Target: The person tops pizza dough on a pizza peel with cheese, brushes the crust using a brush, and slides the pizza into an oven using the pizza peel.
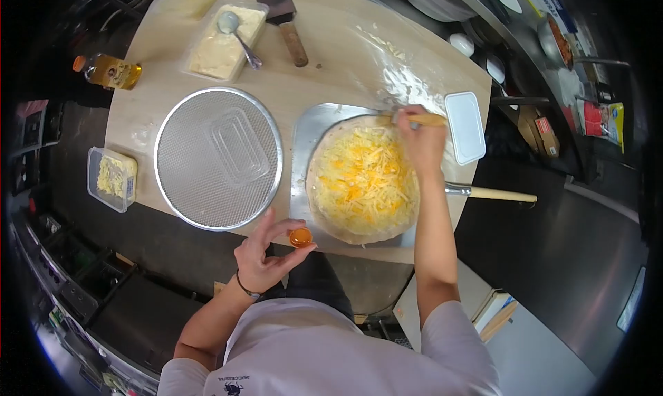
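A round of pizza dough (364, 236) topped with shredded white and orange cheese (362, 175) lies on a metal pizza peel (301, 130). My right hand (423, 137) grips a wooden-handled brush (431, 119), its head against the dough's far edge. In front of my body, my left hand (266, 254) pinches a small round cup (301, 238) of amber liquid between thumb and fingers, just off the peel's near left corner. A round mesh pizza screen (179, 154) lies left of the peel, with a clear plastic lid (239, 147) on it.
Toward the back are a tub (214, 54) of creamy spread with a spoon (243, 45) and a spatula (293, 43). An oil bottle (114, 72) and a cheese container (110, 178) are at the left. A white lid (466, 126) lies near the right edge; the peel's handle (501, 195) juts past it.
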A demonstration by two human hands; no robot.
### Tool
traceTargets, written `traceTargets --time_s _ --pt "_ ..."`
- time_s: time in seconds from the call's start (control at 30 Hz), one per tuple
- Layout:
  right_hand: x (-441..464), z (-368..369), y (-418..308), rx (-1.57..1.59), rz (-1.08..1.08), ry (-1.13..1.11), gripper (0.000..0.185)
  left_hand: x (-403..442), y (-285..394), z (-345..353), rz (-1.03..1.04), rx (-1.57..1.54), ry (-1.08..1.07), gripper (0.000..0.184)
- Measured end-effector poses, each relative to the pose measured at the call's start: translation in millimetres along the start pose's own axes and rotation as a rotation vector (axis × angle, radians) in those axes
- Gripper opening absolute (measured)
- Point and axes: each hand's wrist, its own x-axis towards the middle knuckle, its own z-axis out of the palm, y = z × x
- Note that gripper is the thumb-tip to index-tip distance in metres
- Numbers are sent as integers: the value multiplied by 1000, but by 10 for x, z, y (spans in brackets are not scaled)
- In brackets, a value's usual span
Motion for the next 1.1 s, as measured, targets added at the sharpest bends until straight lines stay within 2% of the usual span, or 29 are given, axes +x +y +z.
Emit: traceTargets --time_s 0.03,0.07,0.13,0.17,0.2,0.27,0.3,0.37,0.43,0.47,0.5,0.57,0.7,0.77,0.9,1.0,1.03,1.1 --pt "13 -38 14 61 107 48 11 -14 -14 -10 -1 3 8 95" --pt "-19 21 -6 62 107 42 11 -41 -23 -19 -4 3 8 95" --pt "-87 184 -164 280 -58 -32 11 -74 -57 -17 -13 2 7 95" --pt "-99 236 -274 158 -147 -129 11 -81 -66 -27 -19 2 5 95" --pt "-82 214 -312 161 -150 -133 11 -74 -64 -38 -22 5 10 95" --pt "-41 136 -317 100 -30 -35 14 -39 -47 -58 -3 26 14 95" --pt "-31 41 -226 54 -53 -1 12 -17 -52 -64 -6 36 24 95" --pt "-223 -303 -550 607 116 10 10 -10 -52 -71 -65 20 29 94" --pt "-571 -673 -973 594 35 -47 6 51 -48 -97 -37 13 32 94" --pt "-686 -761 -1139 779 -147 -146 4 99 -52 -86 4 -11 27 94" --pt "-764 -856 -1248 644 -285 -284 6 123 -46 -60 19 -8 73 92" --pt "-833 -907 -1600 516 -511 -281 13 123 -31 -96 21 -9 47 93" --pt "-990 -803 -1667 397 -490 -234 17 150 34 -140 17 -39 -19 99" --pt "-1026 -777 -1638 333 -484 -306 17 142 24 -159 11 -16 -21 100" --pt "-1065 -793 -1598 328 -454 -247 17 140 5 -145 26 2 -6 99" --pt "-1031 -832 -1356 494 -258 -179 8 135 -39 -90 66 51 42 99" --pt "-994 -810 -1267 504 -186 -23 5 127 -29 -99 67 49 41 99" --pt "-785 -725 -1050 388 6 131 7 96 6 -130 23 65 23 98"
